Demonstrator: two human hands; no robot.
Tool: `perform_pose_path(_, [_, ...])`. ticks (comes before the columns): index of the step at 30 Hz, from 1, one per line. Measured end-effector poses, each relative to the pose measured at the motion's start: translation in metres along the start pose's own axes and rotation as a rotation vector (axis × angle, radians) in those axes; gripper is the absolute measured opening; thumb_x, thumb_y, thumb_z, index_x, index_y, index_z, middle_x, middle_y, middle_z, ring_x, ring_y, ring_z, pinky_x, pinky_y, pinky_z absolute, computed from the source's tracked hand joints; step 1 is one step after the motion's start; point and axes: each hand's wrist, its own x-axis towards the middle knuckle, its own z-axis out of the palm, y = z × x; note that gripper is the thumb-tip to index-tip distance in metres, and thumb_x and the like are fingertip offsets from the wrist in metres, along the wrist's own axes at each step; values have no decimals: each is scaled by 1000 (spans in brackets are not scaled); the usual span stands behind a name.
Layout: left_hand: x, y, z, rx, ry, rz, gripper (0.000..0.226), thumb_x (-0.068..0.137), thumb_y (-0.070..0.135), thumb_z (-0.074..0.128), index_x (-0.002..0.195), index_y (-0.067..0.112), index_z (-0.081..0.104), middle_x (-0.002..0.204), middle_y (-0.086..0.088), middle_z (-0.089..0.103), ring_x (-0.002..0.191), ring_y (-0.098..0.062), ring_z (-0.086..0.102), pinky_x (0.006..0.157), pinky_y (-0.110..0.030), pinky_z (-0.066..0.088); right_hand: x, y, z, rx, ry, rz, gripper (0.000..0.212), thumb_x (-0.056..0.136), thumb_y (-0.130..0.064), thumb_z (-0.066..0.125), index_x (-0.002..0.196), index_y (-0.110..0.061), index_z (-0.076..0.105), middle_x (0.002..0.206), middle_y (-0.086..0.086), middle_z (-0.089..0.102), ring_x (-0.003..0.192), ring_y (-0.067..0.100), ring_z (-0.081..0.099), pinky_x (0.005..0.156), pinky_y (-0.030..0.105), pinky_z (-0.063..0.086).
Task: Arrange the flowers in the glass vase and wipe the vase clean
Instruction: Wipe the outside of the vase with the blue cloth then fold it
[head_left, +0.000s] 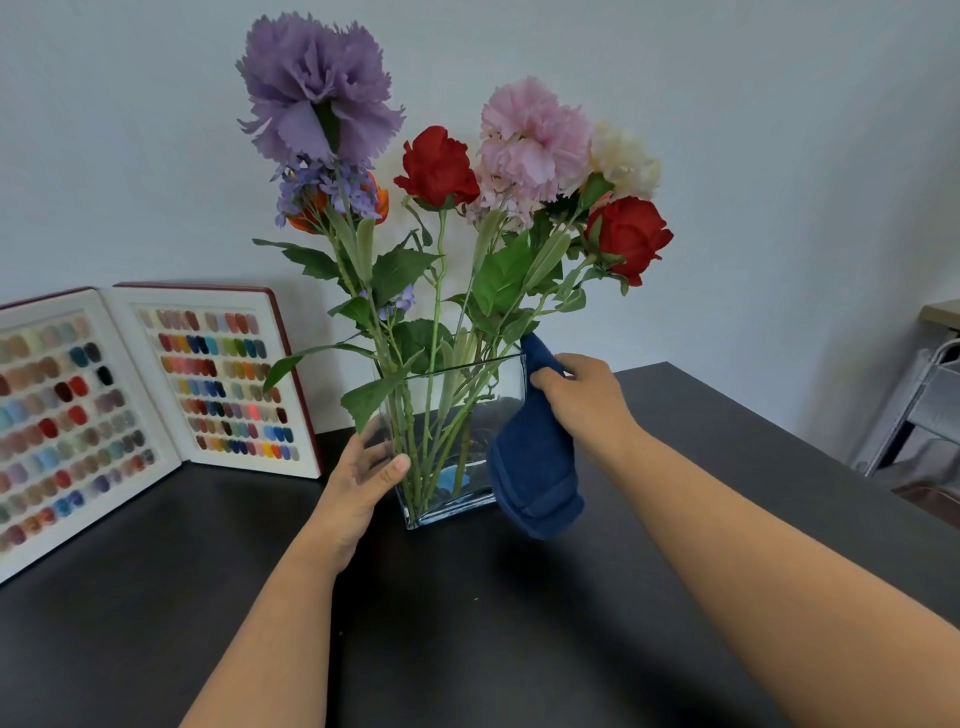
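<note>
The glass vase (452, 441) stands upright near the back of the dark tabletop (519, 623), with the flowers (441, 208) already in it, their stems crossing inside the clear walls and the blooms fanning out above the rim. The arranging looks done, and the wiping appears to be the step in hand. The left hand (363, 473) is laid against the vase's left wall, its fingers (376, 431) spread along the glass and the thumb on the near face, most likely to brace the vase so it neither slides nor tips under the rubbing. The right hand (582, 395) is at the vase's upper right corner, its fingers curled shut around a dark blue cloth (535, 467); the cloth's loose end hangs down the right wall, touching the glass, so a downward stroke would cover that side. An open book of colour swatches (156, 395) leans against the wall to the left, just beside the vase but apart from it.
</note>
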Motion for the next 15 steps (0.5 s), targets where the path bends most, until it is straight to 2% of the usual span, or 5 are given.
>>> perform_pose_path(2, [1,-1,0,-7,2,-2,95,66,49,81,147,32,36,132,-7,61,124,-15,56,98,-27,43,0,4,1,-131,-7,-86,24,83,-17,52,63,-12,38,57,2,40,54,15,36,52,29,27])
perform_pose_path(5, [1,-4,0,-4,7,0,88,71,45,79,147,32,37,132,-8,61,125,-16,56,97,-28,43,-2,12,-3,-360,-50,-146,19,86,-16,50,71,-5,48,61,6,53,56,20,47,51,29,33])
perform_pose_path(7, [2,-5,1,-2,7,0,83,75,41,78,147,32,37,132,-8,61,125,-16,56,94,-24,42,-3,16,-3,-453,-86,-159,19,86,-16,50,69,-7,47,61,7,55,58,22,49,50,29,35])
perform_pose_path(11, [3,-7,1,1,17,5,84,74,42,76,147,34,36,132,-8,60,124,-15,56,89,-19,42,-6,29,0,-602,-187,-130,19,84,-13,50,69,-7,42,62,5,49,58,23,45,50,30,32])
perform_pose_path(15, [3,-9,0,8,20,6,81,74,43,73,146,35,37,132,-8,60,123,-14,57,91,-19,41,-15,46,5,-749,-354,-53,14,84,-9,49,71,-7,44,69,7,54,64,24,49,55,32,39])
